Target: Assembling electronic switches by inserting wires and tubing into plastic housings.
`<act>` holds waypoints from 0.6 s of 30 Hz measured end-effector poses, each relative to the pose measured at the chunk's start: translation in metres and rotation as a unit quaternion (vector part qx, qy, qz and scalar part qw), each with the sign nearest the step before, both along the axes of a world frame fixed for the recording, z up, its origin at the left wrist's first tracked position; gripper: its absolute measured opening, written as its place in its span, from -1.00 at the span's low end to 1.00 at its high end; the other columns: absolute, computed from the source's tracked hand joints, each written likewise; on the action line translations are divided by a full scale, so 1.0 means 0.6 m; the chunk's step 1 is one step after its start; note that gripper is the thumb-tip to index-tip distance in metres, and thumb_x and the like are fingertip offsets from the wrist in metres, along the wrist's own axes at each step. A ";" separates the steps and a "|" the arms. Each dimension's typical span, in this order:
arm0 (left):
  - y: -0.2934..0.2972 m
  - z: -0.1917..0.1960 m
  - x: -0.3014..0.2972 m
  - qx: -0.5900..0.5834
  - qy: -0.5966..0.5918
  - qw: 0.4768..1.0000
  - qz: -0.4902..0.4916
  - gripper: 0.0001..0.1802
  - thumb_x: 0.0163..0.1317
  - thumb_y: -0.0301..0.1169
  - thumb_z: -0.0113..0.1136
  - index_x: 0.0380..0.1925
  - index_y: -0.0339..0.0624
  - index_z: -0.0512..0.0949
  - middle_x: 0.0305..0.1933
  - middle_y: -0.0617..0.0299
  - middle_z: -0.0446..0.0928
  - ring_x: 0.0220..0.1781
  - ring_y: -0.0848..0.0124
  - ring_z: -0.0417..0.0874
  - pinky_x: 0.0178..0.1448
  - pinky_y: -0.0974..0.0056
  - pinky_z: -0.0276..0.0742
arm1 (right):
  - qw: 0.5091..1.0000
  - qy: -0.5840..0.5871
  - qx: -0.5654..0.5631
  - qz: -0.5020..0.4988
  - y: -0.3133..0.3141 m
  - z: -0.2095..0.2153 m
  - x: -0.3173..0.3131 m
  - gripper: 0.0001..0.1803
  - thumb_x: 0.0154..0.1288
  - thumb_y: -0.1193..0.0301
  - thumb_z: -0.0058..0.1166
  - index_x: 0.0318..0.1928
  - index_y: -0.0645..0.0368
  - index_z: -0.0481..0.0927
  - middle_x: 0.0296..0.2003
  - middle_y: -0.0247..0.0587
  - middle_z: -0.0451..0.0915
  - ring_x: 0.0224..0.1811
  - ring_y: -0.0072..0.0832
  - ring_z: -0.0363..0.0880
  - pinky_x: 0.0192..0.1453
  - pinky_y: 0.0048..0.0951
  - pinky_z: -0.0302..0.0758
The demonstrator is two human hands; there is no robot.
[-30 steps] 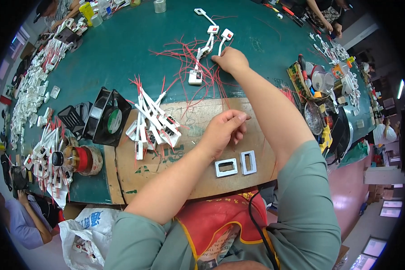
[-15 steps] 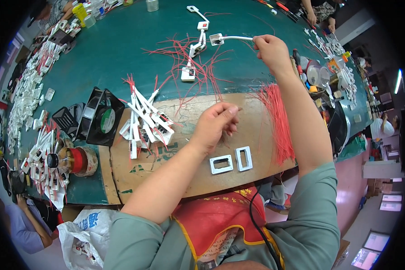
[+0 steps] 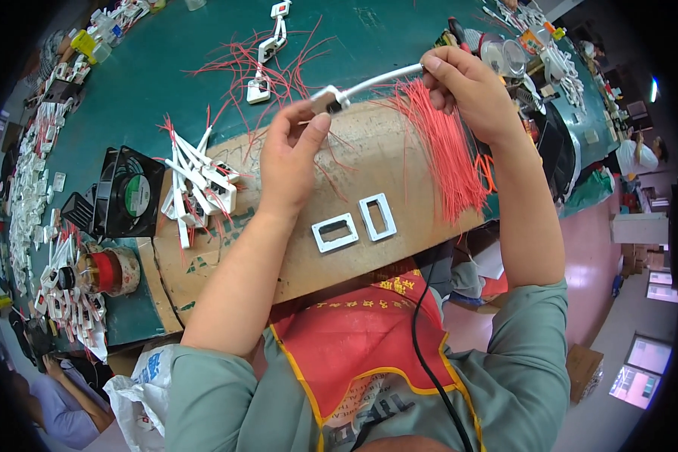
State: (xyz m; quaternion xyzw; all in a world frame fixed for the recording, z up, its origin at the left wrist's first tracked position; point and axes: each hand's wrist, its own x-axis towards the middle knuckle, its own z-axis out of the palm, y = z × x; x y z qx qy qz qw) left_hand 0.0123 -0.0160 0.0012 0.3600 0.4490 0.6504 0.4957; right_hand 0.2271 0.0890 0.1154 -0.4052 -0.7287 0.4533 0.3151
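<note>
Between my two hands stretches a white sleeved cable (image 3: 380,77) with a small white plastic housing (image 3: 328,98) on its left end. My left hand (image 3: 288,162) holds that housing between thumb and fingers; a dark part shows inside it. With thumb and forefinger, my right hand (image 3: 471,92) pinches the cable's far right end. Below the hands, two light-grey rectangular frames (image 3: 334,233) lie side by side on a brown cardboard sheet (image 3: 294,267). Right of them spreads a thick bundle of thin red wires (image 3: 448,154), close under my right hand.
A pile of white cabled housings (image 3: 197,181) lies on the cardboard's left, beside a black fan (image 3: 132,192) and a jar with a red band (image 3: 111,271). More housings (image 3: 258,90) with loose red wires rest on the green table (image 3: 166,83). Tools and jars (image 3: 502,54) stand right.
My left hand has gone from above the cardboard up to the housing and taken hold of it. The cable has come nearer with my right hand, and the whole view has shifted.
</note>
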 end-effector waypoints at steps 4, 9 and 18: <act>0.003 -0.011 0.001 0.038 0.066 0.995 0.061 -0.39 0.14 -0.28 0.36 0.14 -0.22 0.35 0.07 0.13 0.37 -0.09 0.46 0.49 0.02 0.35 0.49 | 0.999 -0.019 0.038 -0.026 -0.013 0.002 -0.002 -0.76 0.42 0.30 -0.07 -0.17 0.24 0.52 -0.42 -0.35 0.58 -0.51 -0.69 0.52 -0.45 -0.64 0.42; 0.002 -0.013 -0.005 0.041 0.108 0.993 0.026 -0.62 0.24 -0.28 0.26 -0.01 -0.26 0.51 -0.15 0.23 0.53 -0.18 0.54 0.52 -0.07 0.39 0.49 | 0.997 -0.041 0.068 -0.018 -0.017 0.003 -0.017 -0.76 0.41 0.32 -0.07 -0.15 0.24 0.51 -0.37 -0.33 0.61 -0.48 -0.67 0.56 -0.44 -0.61 0.46; 0.005 -0.015 -0.022 -0.004 -0.094 0.995 0.015 -0.51 0.34 -0.25 0.12 0.18 -0.25 0.32 -0.16 0.08 0.59 -0.28 0.44 0.63 -0.22 0.42 0.55 | 0.996 0.086 0.021 -0.004 -0.025 -0.033 -0.074 -0.75 0.41 0.32 -0.07 -0.13 0.25 0.52 -0.38 -0.30 0.62 -0.45 -0.63 0.59 -0.38 -0.60 0.53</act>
